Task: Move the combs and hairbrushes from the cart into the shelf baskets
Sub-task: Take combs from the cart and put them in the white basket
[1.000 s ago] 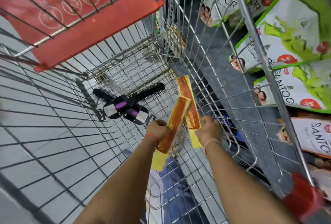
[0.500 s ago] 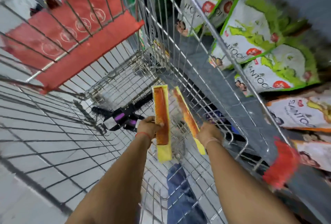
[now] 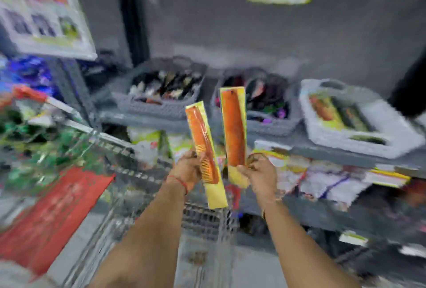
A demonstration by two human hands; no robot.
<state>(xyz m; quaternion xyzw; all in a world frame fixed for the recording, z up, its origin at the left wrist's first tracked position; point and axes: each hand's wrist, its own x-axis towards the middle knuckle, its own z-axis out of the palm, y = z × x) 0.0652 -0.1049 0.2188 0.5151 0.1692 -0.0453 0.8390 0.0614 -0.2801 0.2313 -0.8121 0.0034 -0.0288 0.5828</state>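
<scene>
I grip 1 comb (image 3: 202,147) upright in my left hand (image 3: 187,169) and 1 in my right hand (image 3: 261,176), low on their sleeves, facing the shelf's (image 3: 334,156) front-edge baskets (image 3: 161,109) to match them.

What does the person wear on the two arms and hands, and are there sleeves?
No sleeves show: both forearms are bare. The left hand has a thin red thread tied round its wrist. The right hand has a thin band at its wrist, too blurred to tell more. No gloves.
</scene>
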